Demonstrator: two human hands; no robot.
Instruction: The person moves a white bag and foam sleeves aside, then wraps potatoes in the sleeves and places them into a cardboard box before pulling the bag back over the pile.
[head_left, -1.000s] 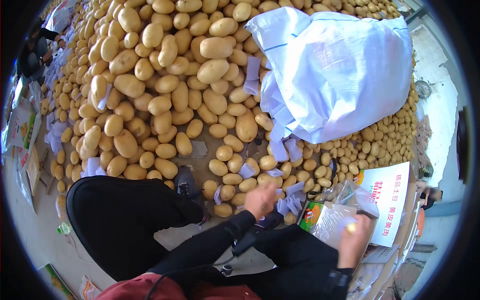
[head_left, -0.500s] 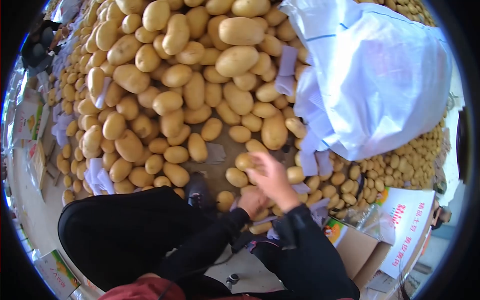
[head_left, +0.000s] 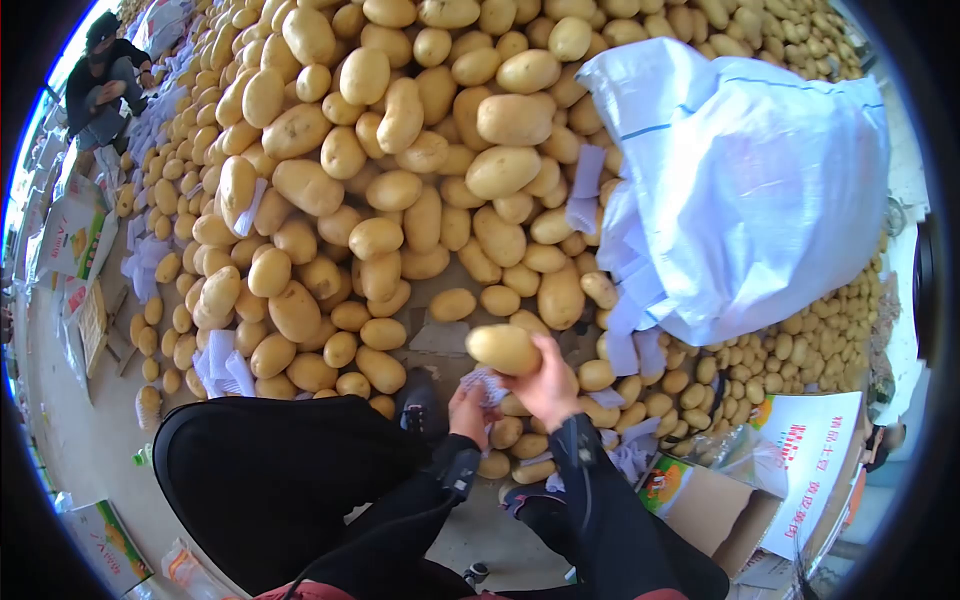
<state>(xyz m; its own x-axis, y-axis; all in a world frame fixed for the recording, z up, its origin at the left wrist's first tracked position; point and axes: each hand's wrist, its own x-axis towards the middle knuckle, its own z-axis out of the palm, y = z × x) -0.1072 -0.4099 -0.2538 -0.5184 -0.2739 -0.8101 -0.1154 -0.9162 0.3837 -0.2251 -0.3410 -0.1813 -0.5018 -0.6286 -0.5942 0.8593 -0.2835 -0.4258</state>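
Note:
My right hand (head_left: 550,387) grips a large yellow potato (head_left: 502,349) by its right end, lifted over the floor in front of my shoes. Just below and to the left, my left hand (head_left: 467,413) is closed on a white foam net sleeve (head_left: 486,384), whose open mesh end points up beside the potato. Around both hands lie loose potatoes, including one potato (head_left: 452,304) just beyond them on the floor. A big heap of potatoes (head_left: 400,190) rises ahead of me.
A white woven sack (head_left: 750,200) with foam sleeves (head_left: 630,300) spilling from it rests on the heap at right. An open printed carton (head_left: 720,500) stands at lower right. More foam sleeves (head_left: 222,362) lie at left. Another person (head_left: 105,85) sits at far upper left.
My right hand now holds a larger potato, raised. The left hand has come up with a foam sleeve in its fingers. The view has tilted, showing more of the far person.

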